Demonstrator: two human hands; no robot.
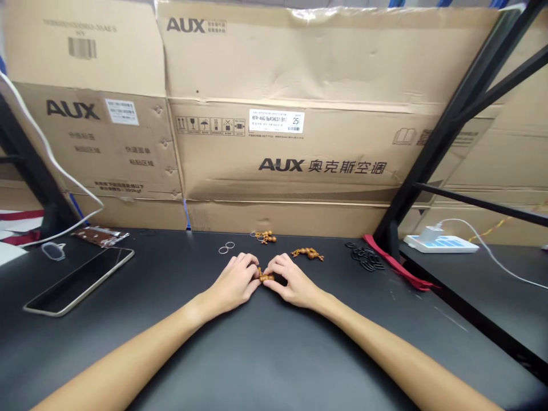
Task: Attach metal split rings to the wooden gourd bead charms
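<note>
A small brown gourd-shaped wooden pendant (267, 278) with a yellowish cord lies between my hands, just above or on the black table. My left hand (238, 277) is closed in a pinch at the pendant's cord end. From the other side, my right hand (291, 279) has its thumb and fingers closed on the pendant's body. Beyond them sit more gourd pendants (306, 252) with cords and another small group of pendants (269, 237) with metal rings by it. Two loose metal split rings (226, 248) lie beyond my left hand.
A pile of black loops (366, 257) and a red strap (398, 265) lie to the right. On the left are a phone (81, 281), a packet (100, 235) and a white cable (47, 137). Cardboard boxes (291, 188) wall the back; a power strip (440, 244) sits at right.
</note>
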